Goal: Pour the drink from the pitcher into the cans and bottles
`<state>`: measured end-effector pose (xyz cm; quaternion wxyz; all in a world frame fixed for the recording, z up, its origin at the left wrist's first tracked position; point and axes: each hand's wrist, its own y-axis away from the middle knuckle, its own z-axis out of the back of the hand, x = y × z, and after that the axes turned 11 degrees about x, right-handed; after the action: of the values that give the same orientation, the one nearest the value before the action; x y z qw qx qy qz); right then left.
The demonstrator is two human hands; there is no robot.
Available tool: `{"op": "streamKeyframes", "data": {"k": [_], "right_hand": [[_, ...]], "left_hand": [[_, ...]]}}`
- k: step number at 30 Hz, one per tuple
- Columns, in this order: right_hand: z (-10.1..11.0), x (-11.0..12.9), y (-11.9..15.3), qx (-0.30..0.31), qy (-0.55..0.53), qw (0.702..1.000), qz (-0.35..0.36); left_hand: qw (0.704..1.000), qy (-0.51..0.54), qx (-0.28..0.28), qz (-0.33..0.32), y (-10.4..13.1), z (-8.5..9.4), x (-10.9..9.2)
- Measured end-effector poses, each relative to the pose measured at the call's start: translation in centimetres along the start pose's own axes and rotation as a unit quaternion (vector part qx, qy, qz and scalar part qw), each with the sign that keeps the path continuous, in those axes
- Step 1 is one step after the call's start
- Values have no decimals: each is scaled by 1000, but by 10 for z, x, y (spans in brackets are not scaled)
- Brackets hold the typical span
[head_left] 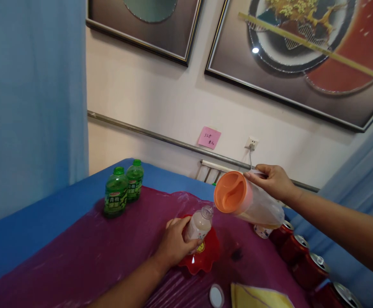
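Observation:
My left hand [173,241] is closed around a small clear bottle [202,224] with no cap on its mouth and cloudy liquid inside. The bottle is held over a red scalloped plate [210,256]. In my right hand [276,184] is the handle of a translucent pitcher [260,205] with an orange lid [231,192]. The pitcher is tipped toward the bottle, its lid end beside the bottle mouth, with some liquid along its lower side. No stream between them can be made out. A white bottle cap [217,296] lies near the front of the table.
Two green bottles [116,194] stand at the back left on a purple plastic sheet [87,248]. Several red cans [310,271] line the right edge. A patterned paper cup [262,231] sits behind the pitcher, and a yellow cloth [260,297] lies in front.

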<state>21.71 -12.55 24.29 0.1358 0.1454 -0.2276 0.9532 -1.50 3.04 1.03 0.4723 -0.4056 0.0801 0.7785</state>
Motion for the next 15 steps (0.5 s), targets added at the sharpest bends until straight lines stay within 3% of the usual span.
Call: {"op": "streamKeyframes", "data": {"k": [15], "right_hand": [[-2, 0, -2, 5, 13, 1000, -10]], "left_hand": [[1000, 12, 2, -9, 2, -1, -1]]}}
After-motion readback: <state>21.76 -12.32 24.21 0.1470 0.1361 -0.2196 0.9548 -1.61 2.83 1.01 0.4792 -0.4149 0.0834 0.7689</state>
